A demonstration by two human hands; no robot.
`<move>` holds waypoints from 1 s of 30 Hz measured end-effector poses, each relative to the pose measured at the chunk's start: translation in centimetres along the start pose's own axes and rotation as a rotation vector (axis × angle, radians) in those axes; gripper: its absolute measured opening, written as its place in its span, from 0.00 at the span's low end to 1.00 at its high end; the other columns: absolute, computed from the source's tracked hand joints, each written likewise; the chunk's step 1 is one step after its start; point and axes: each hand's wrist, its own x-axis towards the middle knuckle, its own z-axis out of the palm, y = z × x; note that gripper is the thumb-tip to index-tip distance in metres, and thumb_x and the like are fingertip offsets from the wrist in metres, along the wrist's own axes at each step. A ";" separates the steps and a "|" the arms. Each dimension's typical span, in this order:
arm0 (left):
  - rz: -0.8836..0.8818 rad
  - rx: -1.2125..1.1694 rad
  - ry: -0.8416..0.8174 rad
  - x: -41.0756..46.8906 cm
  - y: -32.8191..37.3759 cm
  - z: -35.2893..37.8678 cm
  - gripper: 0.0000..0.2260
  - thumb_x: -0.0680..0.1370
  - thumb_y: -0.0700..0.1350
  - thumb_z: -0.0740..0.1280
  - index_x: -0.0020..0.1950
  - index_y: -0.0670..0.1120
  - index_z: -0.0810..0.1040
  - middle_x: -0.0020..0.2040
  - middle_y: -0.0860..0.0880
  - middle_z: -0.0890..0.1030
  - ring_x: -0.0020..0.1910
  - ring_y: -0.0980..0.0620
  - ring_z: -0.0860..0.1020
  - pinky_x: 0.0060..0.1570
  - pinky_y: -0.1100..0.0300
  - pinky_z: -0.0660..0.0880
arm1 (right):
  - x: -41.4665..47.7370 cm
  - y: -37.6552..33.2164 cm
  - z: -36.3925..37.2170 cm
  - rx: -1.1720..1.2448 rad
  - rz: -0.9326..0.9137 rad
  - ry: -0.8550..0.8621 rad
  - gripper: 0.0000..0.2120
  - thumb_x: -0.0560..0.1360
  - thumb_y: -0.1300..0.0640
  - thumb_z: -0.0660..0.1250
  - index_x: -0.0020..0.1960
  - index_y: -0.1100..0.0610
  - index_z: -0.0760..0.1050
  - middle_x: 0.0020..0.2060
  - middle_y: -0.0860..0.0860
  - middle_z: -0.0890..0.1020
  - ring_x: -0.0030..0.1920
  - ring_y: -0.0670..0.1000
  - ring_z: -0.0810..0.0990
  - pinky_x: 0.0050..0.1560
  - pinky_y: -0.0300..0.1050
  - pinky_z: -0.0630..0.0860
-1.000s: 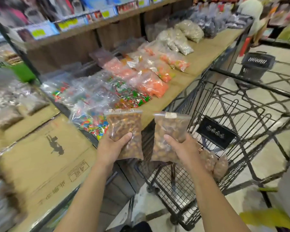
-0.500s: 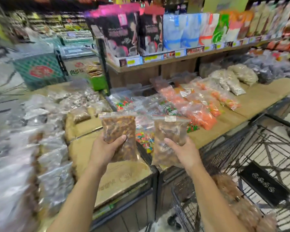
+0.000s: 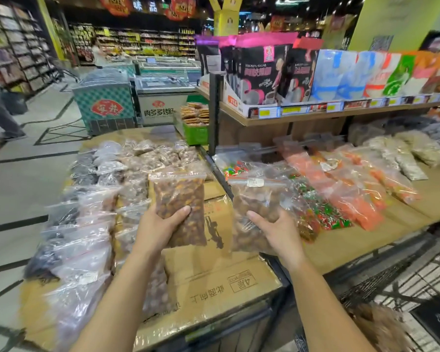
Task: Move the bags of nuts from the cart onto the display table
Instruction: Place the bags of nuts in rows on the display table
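Your left hand [image 3: 160, 229] grips a clear zip-top plastic bag of golden-brown nuts [image 3: 179, 207] by its lower half, thumb across the front and the other fingers wrapped out of sight behind it, so the fingers are clamped on that bag. It stands upright, seal at the top, held in the air above the cardboard-covered display bench [image 3: 214, 288]. Your right hand [image 3: 277, 235] clamps a second clear plastic bag of darker brown nuts with a small white label [image 3: 257, 209] the same way, thumb on the front face. This bag is also upright and raised over the seam between the cardboard bench and the neighbouring paper-covered section. The two bags are side by side, near each other but not touching.

On the left part of the bench lie rows of clear bags of brown and dark dried goods [image 3: 87, 212], overlapping one another. To the right lie clear bags of orange snacks [image 3: 351, 199] and clear bags of red-and-green wrapped sweets [image 3: 315, 207]. At the lower right you see the black wire shopping cart [image 3: 404, 288]; a blurred brown mass [image 3: 381, 326] sits in it, probably more nut bags, though the blur makes that hard to confirm.
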 end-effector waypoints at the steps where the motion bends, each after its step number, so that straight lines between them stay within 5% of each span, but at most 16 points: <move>1: 0.003 -0.004 0.004 0.2 0.1 -0.6 0.15 0.74 0.48 0.81 0.58 0.52 0.84 0.47 0.53 0.89 0.45 0.52 0.89 0.42 0.54 0.85 | 0.2 -0.3 0.7 0.004 0.004 -0.006 0.15 0.73 0.47 0.81 0.55 0.52 0.83 0.47 0.50 0.89 0.49 0.50 0.88 0.54 0.53 0.83; 8: -0.031 -0.060 0.056 1.7 -0.3 -2.9 0.16 0.74 0.44 0.80 0.61 0.46 0.84 0.50 0.49 0.90 0.48 0.47 0.89 0.45 0.49 0.85 | 2.4 -1.2 4.5 0.019 -0.004 -0.065 0.13 0.74 0.49 0.81 0.54 0.52 0.83 0.44 0.48 0.89 0.43 0.43 0.88 0.42 0.38 0.80; 13: -0.042 -0.012 0.094 3.5 -1.4 -3.4 0.17 0.73 0.47 0.81 0.60 0.47 0.85 0.51 0.50 0.89 0.50 0.47 0.88 0.50 0.44 0.85 | 4.7 -0.9 6.3 0.032 -0.002 -0.096 0.12 0.74 0.49 0.81 0.53 0.53 0.83 0.45 0.52 0.89 0.46 0.51 0.88 0.48 0.48 0.81; 21: -0.077 0.028 0.162 8.1 -2.1 -1.5 0.16 0.73 0.47 0.81 0.58 0.46 0.85 0.49 0.50 0.90 0.47 0.49 0.89 0.47 0.47 0.86 | 11.7 0.2 7.4 0.020 -0.004 -0.209 0.09 0.77 0.54 0.79 0.46 0.48 0.78 0.40 0.44 0.85 0.34 0.33 0.82 0.33 0.27 0.72; 25: -0.050 0.082 0.191 10.8 -2.1 0.2 0.11 0.75 0.45 0.80 0.54 0.49 0.83 0.43 0.53 0.88 0.41 0.61 0.87 0.34 0.68 0.79 | 16.1 0.6 7.8 -0.009 0.003 -0.221 0.09 0.75 0.50 0.80 0.47 0.52 0.81 0.40 0.48 0.88 0.42 0.49 0.87 0.45 0.44 0.79; 30: -0.108 0.088 0.231 14.0 -2.6 2.5 0.14 0.74 0.50 0.81 0.55 0.47 0.84 0.44 0.52 0.89 0.43 0.53 0.88 0.38 0.59 0.83 | 21.2 1.4 7.8 -0.048 0.032 -0.257 0.17 0.73 0.45 0.80 0.54 0.53 0.80 0.46 0.49 0.87 0.47 0.48 0.85 0.46 0.46 0.78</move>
